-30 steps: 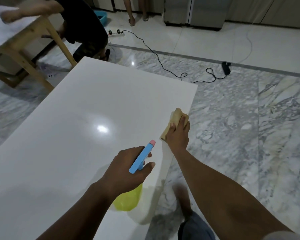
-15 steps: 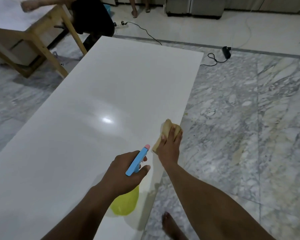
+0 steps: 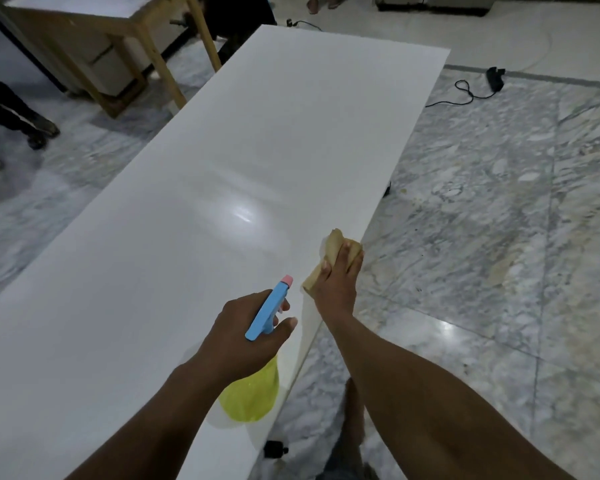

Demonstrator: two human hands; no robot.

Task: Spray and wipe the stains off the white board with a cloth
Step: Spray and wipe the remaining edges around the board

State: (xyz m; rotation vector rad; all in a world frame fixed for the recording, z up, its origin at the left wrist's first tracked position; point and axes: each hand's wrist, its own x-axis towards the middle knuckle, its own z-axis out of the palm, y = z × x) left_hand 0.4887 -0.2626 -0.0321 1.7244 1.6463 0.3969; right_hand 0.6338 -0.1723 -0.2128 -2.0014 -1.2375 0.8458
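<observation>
A large white board [image 3: 222,174] lies flat and fills most of the view, with a bright light glare near its middle. My right hand [image 3: 336,282] presses a tan cloth [image 3: 333,245] onto the board at its right edge. Just left of it, my left hand [image 3: 246,334] grips a spray bottle [image 3: 253,393] with a yellow-green body and a blue trigger head with a pink nozzle, held over the board's near right part. No stain is visible on the board.
Grey marble floor [image 3: 499,237] runs along the board's right side, with a black cable and plug [image 3: 492,79] at the far right. A wooden table [image 3: 118,46] stands at the far left, a person's legs [image 3: 11,105] beside it. My bare foot [image 3: 354,410] is below.
My right hand slid the cloth toward me along the board's right edge. The view moved forward over the board. The left hand kept its grip on the bottle.
</observation>
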